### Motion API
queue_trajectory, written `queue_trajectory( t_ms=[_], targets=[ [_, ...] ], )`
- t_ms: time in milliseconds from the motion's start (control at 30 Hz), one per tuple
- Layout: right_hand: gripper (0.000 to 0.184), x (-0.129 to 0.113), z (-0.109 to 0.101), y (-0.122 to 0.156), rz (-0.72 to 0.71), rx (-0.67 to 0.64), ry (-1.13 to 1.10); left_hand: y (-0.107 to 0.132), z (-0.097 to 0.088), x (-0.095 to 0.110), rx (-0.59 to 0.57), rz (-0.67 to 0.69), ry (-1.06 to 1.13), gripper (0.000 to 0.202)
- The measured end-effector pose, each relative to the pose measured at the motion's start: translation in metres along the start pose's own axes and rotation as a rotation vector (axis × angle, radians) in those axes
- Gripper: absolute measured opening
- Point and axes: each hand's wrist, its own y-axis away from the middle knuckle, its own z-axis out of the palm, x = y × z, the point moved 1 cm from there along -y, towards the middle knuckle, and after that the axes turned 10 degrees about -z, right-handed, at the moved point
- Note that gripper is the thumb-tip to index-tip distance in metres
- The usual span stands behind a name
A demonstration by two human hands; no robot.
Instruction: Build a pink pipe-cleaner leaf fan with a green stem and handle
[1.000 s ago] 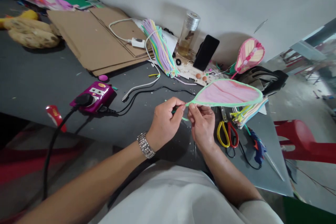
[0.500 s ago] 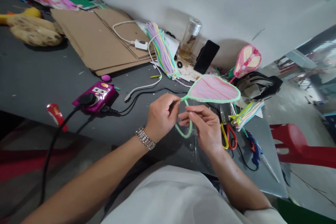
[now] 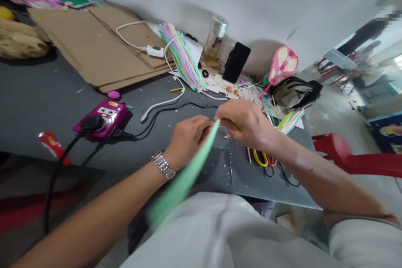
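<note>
My left hand [image 3: 189,142], with a silver metal wristwatch [image 3: 162,164] on its wrist, and my right hand [image 3: 245,123] are close together above the dark grey table [image 3: 47,100]. Both pinch the top of a blurred pale green strip [image 3: 185,173] that slants down towards my body. It appears to be the green pipe-cleaner-rimmed leaf frame seen edge-on, with its pink face hidden. The fingers hide the joined end. Yellow-and-red-handled scissors [image 3: 260,158] lie just beyond my right forearm.
Behind my hands lie a magenta power strip [image 3: 100,119], cables, stacked cardboard [image 3: 94,46], a bundle of pastel pipe cleaners [image 3: 180,56], a glass jar [image 3: 215,39], a phone [image 3: 237,63] and a pink leaf ornament [image 3: 282,65]. A red plastic chair [image 3: 342,155] stands off the table's right edge.
The leaf frame has swung from flat at the right to edge-on, pointing towards my body. My hands have closed together, my right arm has moved outward, and the view has shifted.
</note>
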Motion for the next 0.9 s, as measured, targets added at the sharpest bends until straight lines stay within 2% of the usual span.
queue_trajectory(
  t_ms=[100,300,367,467,633,767,833,900],
  targets=[
    [0.030,0.006,-0.003,-0.019,0.109,-0.017,-0.106,0.003,-0.006,0.002,-0.039,0.083,-0.057,0.015],
    [0.028,0.029,0.004,-0.031,0.317,-0.026,-0.603,0.008,-0.018,0.007,-0.046,0.261,-0.046,0.016],
    [0.028,0.035,0.007,-0.031,0.345,-0.102,-0.660,0.009,-0.022,0.009,-0.011,0.322,-0.035,0.016],
    [0.033,0.040,0.011,-0.029,0.415,-0.290,-0.667,0.010,-0.028,0.012,0.048,0.407,0.005,0.018],
    [0.043,0.041,0.013,-0.019,0.519,-0.395,-0.771,0.014,-0.037,0.019,0.065,0.477,0.049,0.024],
    [0.040,0.039,0.011,-0.013,0.642,-0.659,-0.866,0.017,-0.040,0.027,0.052,0.507,0.071,0.024],
    [0.036,0.036,0.006,-0.014,0.675,-0.643,-0.881,0.017,-0.041,0.033,0.061,0.496,0.110,0.024],
    [0.032,0.033,0.000,-0.016,0.625,-0.506,-0.892,0.015,-0.043,0.038,0.079,0.456,0.150,0.024]
  ],
)
